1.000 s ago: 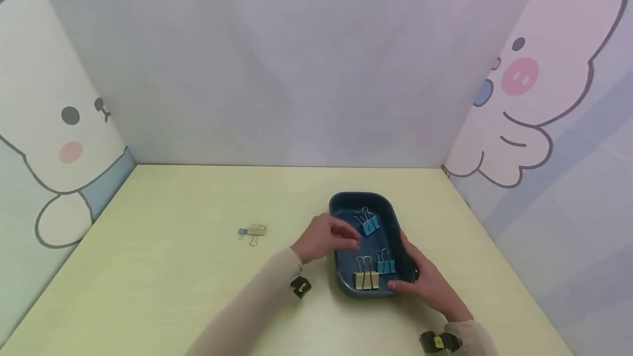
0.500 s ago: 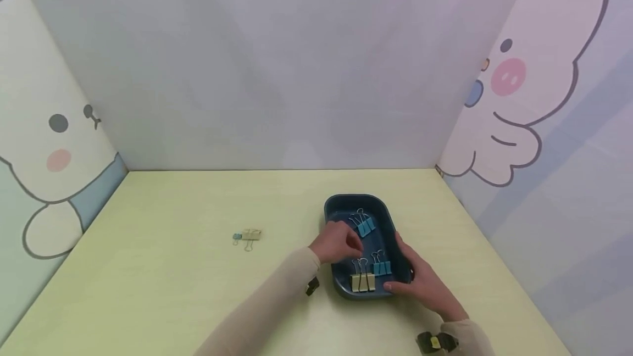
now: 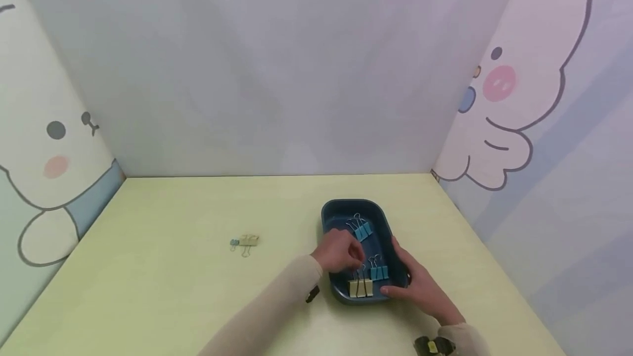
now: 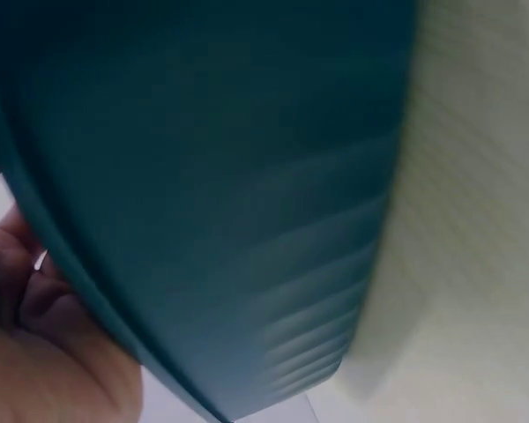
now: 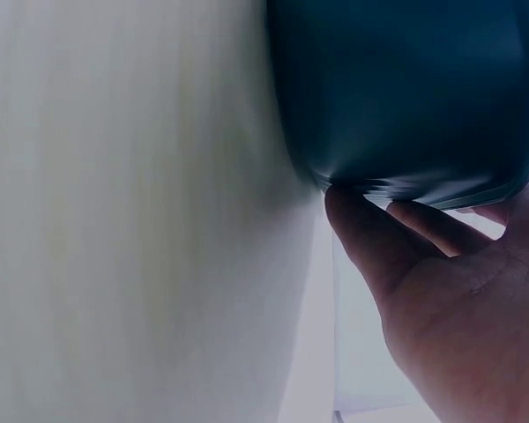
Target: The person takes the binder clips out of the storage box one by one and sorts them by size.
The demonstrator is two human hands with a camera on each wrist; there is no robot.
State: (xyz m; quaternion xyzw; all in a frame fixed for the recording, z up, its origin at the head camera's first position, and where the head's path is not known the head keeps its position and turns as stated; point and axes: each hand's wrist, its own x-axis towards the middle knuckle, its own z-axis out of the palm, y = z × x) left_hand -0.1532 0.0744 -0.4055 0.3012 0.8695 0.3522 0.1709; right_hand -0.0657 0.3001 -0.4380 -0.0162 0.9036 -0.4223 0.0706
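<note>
Steadying the navy tray [image 3: 346,207], low and right of centre in the frame, seems the share of the right hand [image 3: 425,293] in this step, its thumb over the near rim and fingers along the outer wall, while the left hand [image 3: 340,250] has its fingers curled over the tray, though I cannot tell whether they pinch anything. The next move probably calls for a light fingertip hold on the gold binder clip [image 3: 361,288], broad and pale below that hand, a blue binder clip [image 3: 379,273] just beside it.
</note>
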